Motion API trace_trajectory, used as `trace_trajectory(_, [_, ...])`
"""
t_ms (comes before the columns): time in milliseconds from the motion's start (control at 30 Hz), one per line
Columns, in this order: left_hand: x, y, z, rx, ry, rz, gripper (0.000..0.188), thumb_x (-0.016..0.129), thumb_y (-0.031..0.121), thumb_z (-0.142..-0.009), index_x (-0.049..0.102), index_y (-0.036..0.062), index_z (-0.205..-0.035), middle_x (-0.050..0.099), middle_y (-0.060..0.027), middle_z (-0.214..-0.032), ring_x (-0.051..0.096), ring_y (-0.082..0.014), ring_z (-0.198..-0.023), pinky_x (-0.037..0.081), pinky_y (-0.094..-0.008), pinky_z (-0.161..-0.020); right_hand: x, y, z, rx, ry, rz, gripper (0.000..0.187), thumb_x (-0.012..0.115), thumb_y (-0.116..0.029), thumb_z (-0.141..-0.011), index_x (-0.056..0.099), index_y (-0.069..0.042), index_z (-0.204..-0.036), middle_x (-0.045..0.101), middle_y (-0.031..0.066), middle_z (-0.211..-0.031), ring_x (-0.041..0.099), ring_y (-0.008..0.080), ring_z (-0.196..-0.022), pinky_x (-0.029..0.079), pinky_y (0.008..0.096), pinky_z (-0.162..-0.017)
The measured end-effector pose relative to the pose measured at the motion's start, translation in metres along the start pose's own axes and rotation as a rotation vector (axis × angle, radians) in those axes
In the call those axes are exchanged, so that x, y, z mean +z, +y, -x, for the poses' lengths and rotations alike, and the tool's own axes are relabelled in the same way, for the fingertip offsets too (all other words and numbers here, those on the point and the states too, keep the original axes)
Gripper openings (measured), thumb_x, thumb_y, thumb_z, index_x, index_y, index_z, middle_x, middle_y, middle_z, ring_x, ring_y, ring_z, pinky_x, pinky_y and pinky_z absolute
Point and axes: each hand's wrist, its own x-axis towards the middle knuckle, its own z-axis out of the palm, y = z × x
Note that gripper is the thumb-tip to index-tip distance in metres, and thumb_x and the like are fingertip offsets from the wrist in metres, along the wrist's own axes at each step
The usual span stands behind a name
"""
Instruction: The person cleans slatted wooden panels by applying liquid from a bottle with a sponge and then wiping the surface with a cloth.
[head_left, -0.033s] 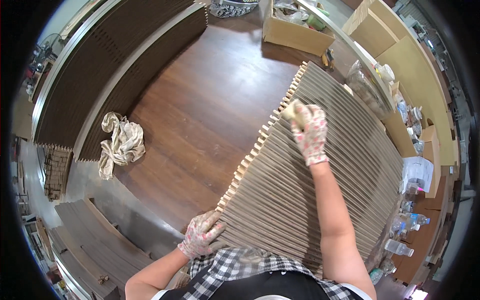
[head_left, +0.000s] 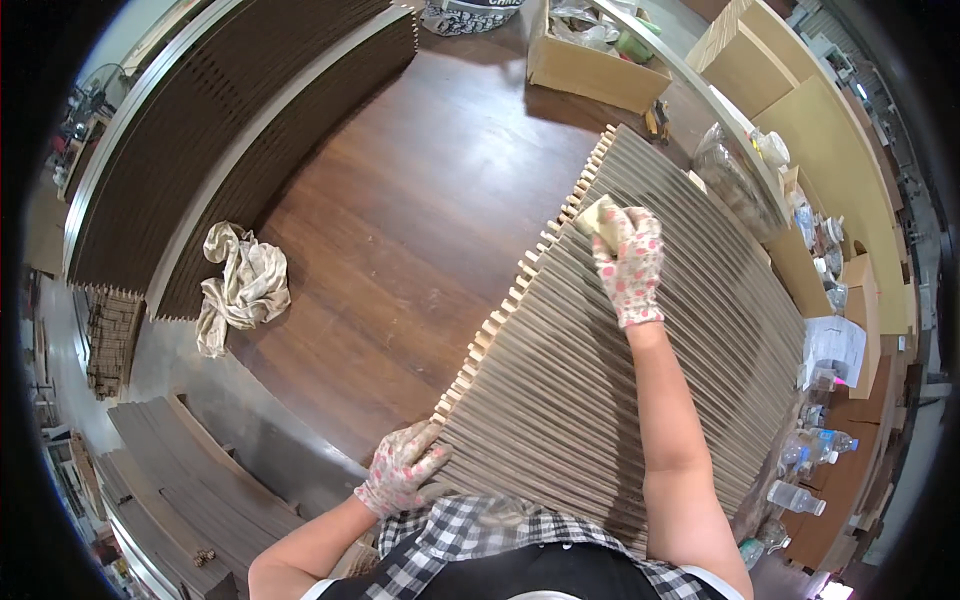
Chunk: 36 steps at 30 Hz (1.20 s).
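A row of long grey-brown wooden strips [head_left: 560, 400] lies side by side on the table, their pale tenon-like ends [head_left: 483, 340] staggered along the left edge. My right hand [head_left: 630, 262], in a white glove with pink dots, grips a pale yellow sponge-like block [head_left: 596, 215] over the strips, close to those ends. Whether the block is foam or a sanding pad cannot be made out. My left hand [head_left: 403, 467], gloved alike, rests with fingers spread at the strips' near left corner and holds nothing visible.
Dark strips stand stacked [head_left: 250, 130] at the far left, beside a crumpled cloth [head_left: 245, 280] on the brown tabletop [head_left: 400, 220]. A cardboard box [head_left: 595, 78] stands at the back. Along the right lie plastic bottles [head_left: 797, 497] and papers [head_left: 836, 350]. More grey strips [head_left: 190, 490] lie lower left.
My right hand has shifted slightly right, away from the pale ends, with the block in its grip. My left hand stays where it was.
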Motion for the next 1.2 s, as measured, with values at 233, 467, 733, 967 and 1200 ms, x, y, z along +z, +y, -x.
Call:
trace_trajectory(233, [-0.002, 0.000, 0.005, -0.013, -0.005, 0.002, 0.058, 0.078, 0.041, -0.071, 0.063, 0.0104, -0.118, 0.058, -0.0179, -0.128, 0.057, -0.0377, -0.117, 0.047, -0.0481, -0.095, 0.009, -0.042, 0.015, -0.349, -0.104, -0.175, 0.048, 0.081, -0.018, -0.076, 0.064, -0.014, -0.121, 0.060, 0.0125, -0.109, 0.060, 0.0281, -0.100, 0.053, 0.0418, -0.087])
trace_trajectory(467, [0.000, 0.001, 0.000, 0.000, 0.002, 0.019, 0.060, 0.079, 0.038, -0.069, 0.063, 0.0080, -0.117, 0.057, -0.0208, -0.129, 0.057, -0.0395, -0.117, 0.047, -0.0485, -0.094, -0.010, -0.011, -0.009, 0.005, 0.041, -0.085, 0.039, 0.075, -0.020, -0.081, 0.063, -0.007, -0.116, 0.059, 0.0123, -0.106, 0.059, 0.0287, -0.094, 0.055, 0.0415, -0.078])
trace_trajectory(733, [0.001, 0.002, 0.002, 0.053, 0.069, 0.004, 0.054, 0.074, 0.041, -0.074, 0.063, 0.0044, -0.112, 0.056, -0.0235, -0.130, 0.058, -0.0408, -0.115, 0.048, -0.0498, -0.094, -0.014, -0.064, 0.075, -0.102, -0.089, -0.162, 0.050, 0.079, -0.015, -0.074, 0.065, -0.009, -0.121, 0.058, 0.0165, -0.108, 0.058, 0.0341, -0.098, 0.050, 0.0448, -0.084])
trace_trajectory(967, [0.000, 0.004, 0.001, 0.063, 0.107, 0.033, 0.056, 0.078, 0.037, -0.070, 0.062, 0.0037, -0.112, 0.056, -0.0229, -0.129, 0.058, -0.0413, -0.114, 0.048, -0.0499, -0.092, -0.049, -0.019, 0.076, 0.130, -0.007, -0.009, 0.039, 0.071, -0.020, -0.083, 0.063, -0.005, -0.118, 0.056, 0.0139, -0.098, 0.056, 0.0318, -0.092, 0.049, 0.0462, -0.079])
trace_trajectory(1200, [0.000, 0.006, -0.001, 0.031, 0.054, 0.010, 0.055, 0.080, 0.034, -0.068, 0.063, 0.0049, -0.112, 0.056, -0.0212, -0.130, 0.057, -0.0398, -0.116, 0.047, -0.0494, -0.094, -0.006, -0.071, 0.077, -0.089, -0.075, -0.265, 0.047, 0.079, -0.024, -0.077, 0.066, -0.015, -0.122, 0.060, 0.0153, -0.110, 0.058, 0.0316, -0.103, 0.048, 0.0447, -0.087])
